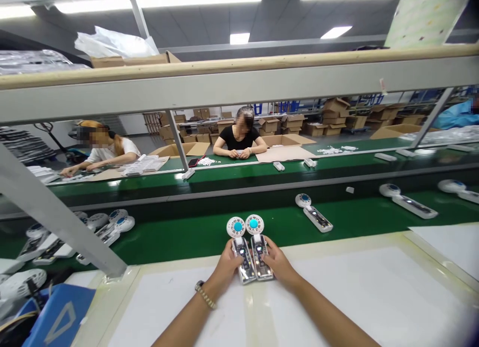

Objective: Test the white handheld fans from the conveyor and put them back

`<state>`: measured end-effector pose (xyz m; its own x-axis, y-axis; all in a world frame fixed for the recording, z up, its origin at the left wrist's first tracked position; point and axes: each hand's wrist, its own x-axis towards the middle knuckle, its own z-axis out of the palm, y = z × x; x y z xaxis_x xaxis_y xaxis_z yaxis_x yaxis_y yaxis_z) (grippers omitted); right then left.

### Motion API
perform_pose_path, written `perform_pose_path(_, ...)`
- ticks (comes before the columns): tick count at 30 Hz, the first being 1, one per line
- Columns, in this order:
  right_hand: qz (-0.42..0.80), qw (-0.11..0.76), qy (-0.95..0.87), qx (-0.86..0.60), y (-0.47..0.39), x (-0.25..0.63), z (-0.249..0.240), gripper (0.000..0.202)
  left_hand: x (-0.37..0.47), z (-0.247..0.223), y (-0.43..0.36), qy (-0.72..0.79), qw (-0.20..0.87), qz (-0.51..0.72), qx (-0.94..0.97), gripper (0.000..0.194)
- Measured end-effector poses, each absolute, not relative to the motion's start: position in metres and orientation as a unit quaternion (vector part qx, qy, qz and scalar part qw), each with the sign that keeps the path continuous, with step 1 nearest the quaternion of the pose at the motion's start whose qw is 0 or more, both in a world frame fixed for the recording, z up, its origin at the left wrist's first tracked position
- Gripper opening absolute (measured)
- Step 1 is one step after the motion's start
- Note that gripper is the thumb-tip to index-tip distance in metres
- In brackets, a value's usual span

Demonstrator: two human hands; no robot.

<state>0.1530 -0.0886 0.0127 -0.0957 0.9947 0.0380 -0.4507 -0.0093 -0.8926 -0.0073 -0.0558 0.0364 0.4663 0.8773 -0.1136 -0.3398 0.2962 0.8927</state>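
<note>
My left hand (227,265) is closed around a small handheld fan (244,269) with a see-through body and a round white head with a blue centre. A second handheld fan (263,269) of the same kind is gripped in my right hand (280,262). Both fans stand side by side over the near edge of the belt, heads pointing away from me and close together, bodies touching or nearly so. Each thumb lies on the front of its fan. The fingers behind the bodies are mostly hidden.
More fans lie on the green belt (209,242), one fan (318,218) to the right and several piled left. A slanted metal post (63,217) and blue bin (62,312) stand at left. White sheets (329,287) cover the near bench. Co-workers (241,137) sit across the line.
</note>
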Motion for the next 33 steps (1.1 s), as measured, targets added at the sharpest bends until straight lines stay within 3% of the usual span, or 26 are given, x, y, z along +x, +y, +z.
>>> perform_pose_path(7,0.630,0.575,-0.403,-0.331,-0.086,0.156,0.005,0.066,-0.009,0.036,-0.057,0.287,0.745,0.413,0.437,0.051)
perform_pose_path(15,0.626,0.583,-0.415,-0.311,-0.086,0.158,0.001,0.070,-0.010,0.032,-0.056,0.272,0.747,0.409,0.448,0.060)
perform_pose_path(33,0.645,0.587,-0.391,-0.293,-0.092,0.157,0.012,0.065,-0.010,0.037,-0.057,0.275,0.751,0.395,0.451,0.057)
